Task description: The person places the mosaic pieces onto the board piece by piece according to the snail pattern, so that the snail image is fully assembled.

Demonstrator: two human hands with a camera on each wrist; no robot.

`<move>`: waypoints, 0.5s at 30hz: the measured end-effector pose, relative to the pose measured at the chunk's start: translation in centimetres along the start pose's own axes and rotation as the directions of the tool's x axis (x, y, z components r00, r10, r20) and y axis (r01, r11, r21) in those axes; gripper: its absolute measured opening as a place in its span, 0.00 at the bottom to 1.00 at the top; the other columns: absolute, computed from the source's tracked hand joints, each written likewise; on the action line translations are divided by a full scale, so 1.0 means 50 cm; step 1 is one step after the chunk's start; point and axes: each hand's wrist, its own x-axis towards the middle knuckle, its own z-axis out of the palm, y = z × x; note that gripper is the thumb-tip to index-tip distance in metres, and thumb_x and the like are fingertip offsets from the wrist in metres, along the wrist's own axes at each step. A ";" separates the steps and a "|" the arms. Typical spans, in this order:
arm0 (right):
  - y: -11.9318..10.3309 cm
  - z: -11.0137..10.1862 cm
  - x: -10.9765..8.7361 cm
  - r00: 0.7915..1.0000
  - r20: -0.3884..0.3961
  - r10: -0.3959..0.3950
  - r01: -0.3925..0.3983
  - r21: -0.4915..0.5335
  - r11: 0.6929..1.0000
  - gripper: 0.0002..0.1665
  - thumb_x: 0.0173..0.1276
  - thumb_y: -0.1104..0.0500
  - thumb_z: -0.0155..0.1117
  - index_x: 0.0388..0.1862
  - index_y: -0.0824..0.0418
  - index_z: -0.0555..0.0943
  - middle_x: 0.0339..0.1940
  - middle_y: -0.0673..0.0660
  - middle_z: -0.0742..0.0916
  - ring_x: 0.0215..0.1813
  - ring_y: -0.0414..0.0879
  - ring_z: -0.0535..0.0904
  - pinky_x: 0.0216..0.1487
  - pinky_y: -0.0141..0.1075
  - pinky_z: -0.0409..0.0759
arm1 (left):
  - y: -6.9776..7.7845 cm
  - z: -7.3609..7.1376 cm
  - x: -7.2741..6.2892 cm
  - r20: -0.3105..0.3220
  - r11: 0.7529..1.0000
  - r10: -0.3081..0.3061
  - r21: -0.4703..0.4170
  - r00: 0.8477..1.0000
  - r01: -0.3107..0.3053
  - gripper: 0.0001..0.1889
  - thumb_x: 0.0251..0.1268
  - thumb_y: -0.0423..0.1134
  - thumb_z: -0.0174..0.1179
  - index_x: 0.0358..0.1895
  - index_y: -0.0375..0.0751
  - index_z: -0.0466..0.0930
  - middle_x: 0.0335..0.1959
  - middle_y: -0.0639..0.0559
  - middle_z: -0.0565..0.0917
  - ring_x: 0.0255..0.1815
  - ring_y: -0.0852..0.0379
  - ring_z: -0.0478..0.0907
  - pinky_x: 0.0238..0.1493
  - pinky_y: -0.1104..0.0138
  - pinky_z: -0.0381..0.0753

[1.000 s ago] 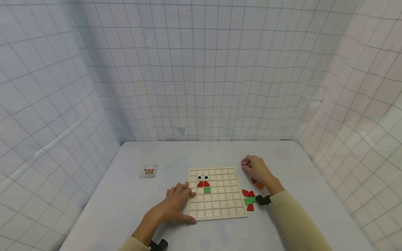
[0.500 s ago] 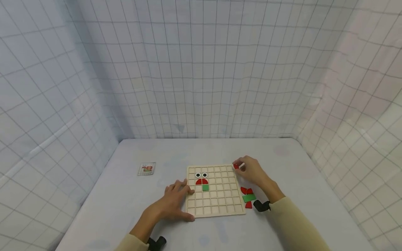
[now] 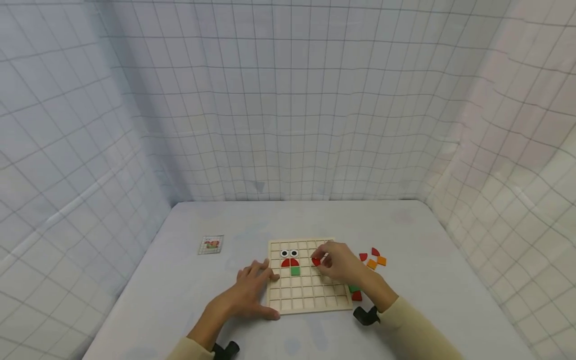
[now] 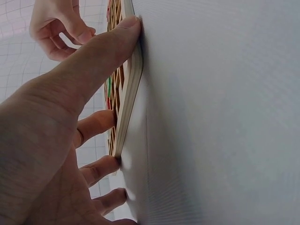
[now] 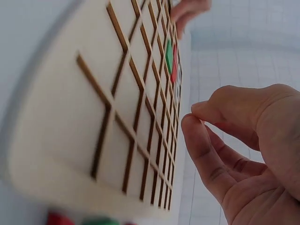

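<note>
A pale wooden grid board (image 3: pixel 306 299) lies on the table. Set in its cells are two eye pieces (image 3: pixel 289 253), two red quarter-circle pieces (image 3: pixel 290 262) below them and a green square (image 3: pixel 295 271). My left hand (image 3: pixel 253 292) rests at the board's left side with fingers spread; in the left wrist view its thumb (image 4: pixel 105 51) touches the board edge. Over the board's upper right cells, my right hand (image 3: pixel 339 262) pinches a red piece (image 3: pixel 316 261) between thumb and fingertips. That piece is mostly hidden by the fingers in the right wrist view.
Right of the board lie loose red pieces (image 3: pixel 375 251) and orange squares (image 3: pixel 381 260). A green piece (image 3: pixel 354 288) and a red piece (image 3: pixel 357 296) sit nearer, partly behind the right wrist. A small picture card (image 3: pixel 211 244) lies at the left.
My right hand has moved left with the red piece, from beyond the board's far right corner to above its cells. The left hand stays at the board's edge.
</note>
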 end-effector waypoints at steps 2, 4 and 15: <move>-0.010 0.012 -0.002 0.999 0.033 -0.021 0.021 0.011 1.000 0.13 0.76 0.67 0.80 0.56 0.61 0.92 0.52 0.55 0.95 0.46 0.39 0.89 0.49 0.29 0.90 | 0.001 0.003 0.000 0.004 1.000 -0.002 0.000 1.000 0.002 0.49 0.53 0.61 0.93 0.76 0.49 0.80 0.96 0.31 0.60 0.88 0.19 0.63 0.88 0.24 0.58; -0.019 0.022 -0.004 0.998 0.054 -0.038 0.036 0.024 0.999 0.11 0.76 0.67 0.81 0.54 0.60 0.92 0.50 0.53 0.95 0.45 0.37 0.88 0.49 0.29 0.90 | 0.001 0.005 0.000 0.006 1.000 -0.001 0.005 1.000 0.001 0.48 0.54 0.61 0.93 0.76 0.49 0.80 0.96 0.31 0.60 0.87 0.19 0.64 0.88 0.24 0.59; -0.057 0.062 -0.002 0.991 0.110 -0.071 0.067 0.037 0.997 0.04 0.77 0.64 0.83 0.47 0.58 0.98 0.40 0.46 0.92 0.41 0.30 0.82 0.46 0.26 0.87 | 0.003 -0.001 0.000 -0.001 1.000 -0.003 0.009 1.000 0.003 0.48 0.54 0.60 0.92 0.77 0.49 0.80 0.96 0.31 0.60 0.90 0.18 0.61 0.90 0.23 0.56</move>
